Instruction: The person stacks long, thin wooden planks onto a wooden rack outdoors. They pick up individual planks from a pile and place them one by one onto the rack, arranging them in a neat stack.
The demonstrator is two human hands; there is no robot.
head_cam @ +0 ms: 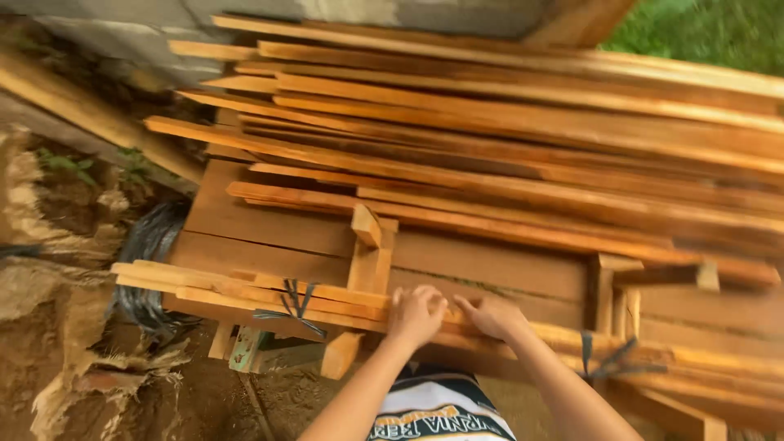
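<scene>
Outdoors, bare dirt (57,269) lies at the left and grass (702,28) at the far right, behind a tall stack of planks (523,131). Near the person, a bundle of slats (245,290) lies across the stack's near edge, tied with dark strapping (290,306). An upright wooden block (371,253) rises just left of the hands, and dark coiled material (151,245) sits at the left. Both forearms reach forward. Left hand (416,313) lies on the bundle, fingers curled together over the slats. Right hand (490,314), beside it, presses down, fingers bent on the same slats.
</scene>
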